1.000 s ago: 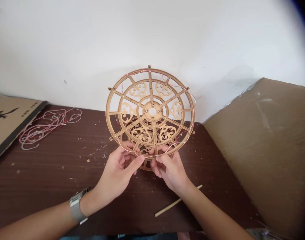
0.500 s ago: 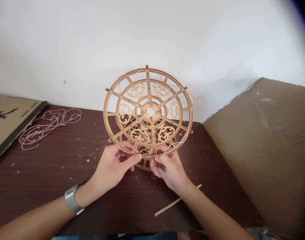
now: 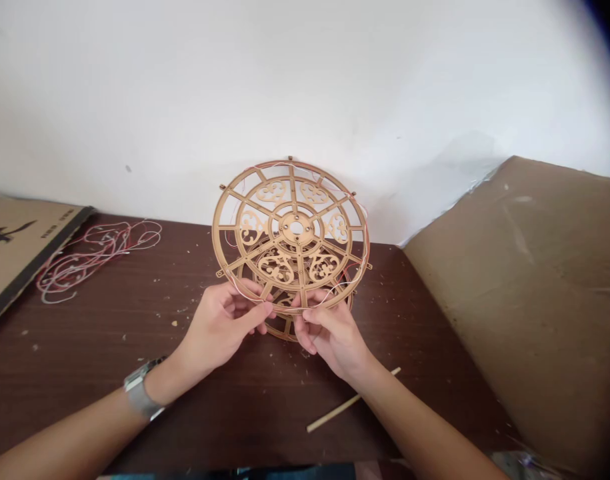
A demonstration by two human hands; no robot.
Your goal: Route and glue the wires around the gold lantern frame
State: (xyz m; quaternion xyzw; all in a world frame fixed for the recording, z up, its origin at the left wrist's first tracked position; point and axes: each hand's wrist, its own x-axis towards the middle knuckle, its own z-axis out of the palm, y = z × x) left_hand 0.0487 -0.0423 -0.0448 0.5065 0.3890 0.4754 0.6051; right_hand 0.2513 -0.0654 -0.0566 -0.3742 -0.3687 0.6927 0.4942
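Note:
A round openwork wooden wheel frame [image 3: 297, 229], with spokes and scroll ornaments, is tilted up facing me. My left hand [image 3: 232, 323] grips its lower rim, thumb on the near side and fingers behind. Just to the right, my right hand [image 3: 329, 330] pinches the same rim, its thumb pressing by the wire. Thin red and white wire [image 3: 367, 233] runs loosely around the rim and passes under both thumbs. Behind and below, a second similar wheel [image 3: 283, 327] shows partly through the openings; most of it is hidden.
A tangled bundle of red and white wires [image 3: 97, 253] lies on the dark wooden table [image 3: 135, 340], at the left beside a printed cardboard piece [image 3: 29, 247]. A thin wooden stick [image 3: 332, 413] rests near my right forearm. Brown cardboard [image 3: 525, 293] stands at the right; a white wall rises behind.
The wheel has come down a little and shifted slightly left, its top leaning further back. Both hands moved with it and keep their hold on the lower rim.

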